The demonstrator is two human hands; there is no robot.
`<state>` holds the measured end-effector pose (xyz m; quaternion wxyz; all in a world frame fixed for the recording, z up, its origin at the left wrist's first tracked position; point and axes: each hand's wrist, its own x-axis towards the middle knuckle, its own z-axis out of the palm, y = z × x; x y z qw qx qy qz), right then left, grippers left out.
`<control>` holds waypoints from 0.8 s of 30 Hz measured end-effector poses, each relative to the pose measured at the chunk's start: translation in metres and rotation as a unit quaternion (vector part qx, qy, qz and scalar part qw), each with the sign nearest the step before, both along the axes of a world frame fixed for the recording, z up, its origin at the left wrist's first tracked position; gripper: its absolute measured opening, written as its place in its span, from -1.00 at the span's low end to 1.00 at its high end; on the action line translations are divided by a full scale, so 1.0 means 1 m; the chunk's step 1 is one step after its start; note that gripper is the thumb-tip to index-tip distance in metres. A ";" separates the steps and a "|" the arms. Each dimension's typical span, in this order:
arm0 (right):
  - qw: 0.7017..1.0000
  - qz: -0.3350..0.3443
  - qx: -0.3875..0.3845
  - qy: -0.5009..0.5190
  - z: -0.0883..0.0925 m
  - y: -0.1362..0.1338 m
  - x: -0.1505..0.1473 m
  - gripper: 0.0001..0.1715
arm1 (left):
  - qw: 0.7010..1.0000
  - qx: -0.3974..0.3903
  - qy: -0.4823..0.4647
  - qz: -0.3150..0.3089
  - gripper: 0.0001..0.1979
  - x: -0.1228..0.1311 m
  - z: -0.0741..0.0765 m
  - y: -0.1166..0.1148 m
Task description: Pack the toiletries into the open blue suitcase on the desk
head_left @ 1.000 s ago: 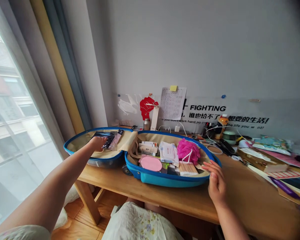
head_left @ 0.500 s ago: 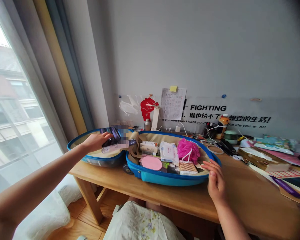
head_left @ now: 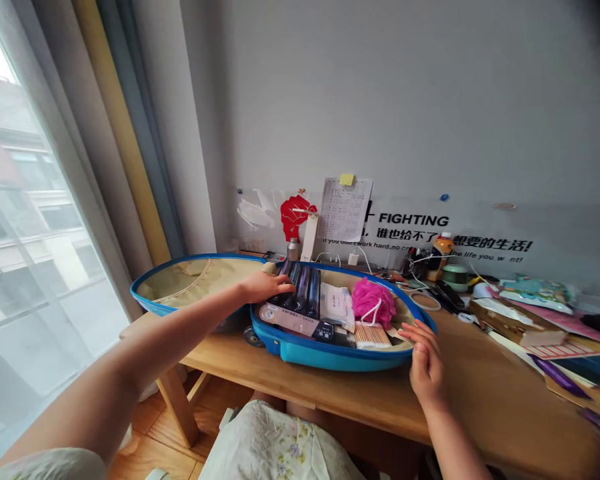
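Observation:
My left hand grips the left edge of a dark flat box with purple-blue printing and a pale lower side. The box sits over the left part of the open blue suitcase half and covers what lies beneath it. Beside it are a white wipes packet, a bright pink bath puff and a bundle of cotton swabs. My right hand rests its fingers, a little apart, at the suitcase's right rim and holds nothing.
The other suitcase half, beige-lined, lies open on the left of the wooden desk. Papers, packets and a purple item crowd the desk's right side. An orange bottle and a green jar stand near the wall.
My left hand has carried the dark box rightward from the left suitcase half into the right one, over the pink oval item and the tubes. My right hand stays at the rim.

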<state>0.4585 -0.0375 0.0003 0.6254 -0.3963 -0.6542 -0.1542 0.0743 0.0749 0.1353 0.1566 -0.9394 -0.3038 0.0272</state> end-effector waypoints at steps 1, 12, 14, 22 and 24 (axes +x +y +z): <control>1.000 -0.001 -0.001 -0.001 0.000 0.000 0.000 -0.57 | 1.000 -0.014 -0.004 -0.003 -0.45 0.004 -0.002 0.004; 1.000 -0.008 -0.017 0.004 0.000 -0.001 -0.001 -0.55 | 0.997 -0.081 -0.005 -0.016 -0.48 0.010 -0.022 0.025; 1.000 -0.007 -0.017 0.003 -0.001 -0.001 -0.001 -0.55 | 0.996 -0.085 -0.012 -0.014 -0.48 0.008 -0.027 0.024; 1.000 -0.005 -0.008 -0.002 0.000 -0.001 -0.002 -0.57 | 0.993 -0.096 -0.051 0.043 -0.30 0.005 -0.024 0.011; 1.000 -0.003 -0.004 -0.004 0.001 -0.001 -0.002 -0.58 | 0.992 -0.070 -0.074 0.069 -0.30 0.001 -0.015 0.002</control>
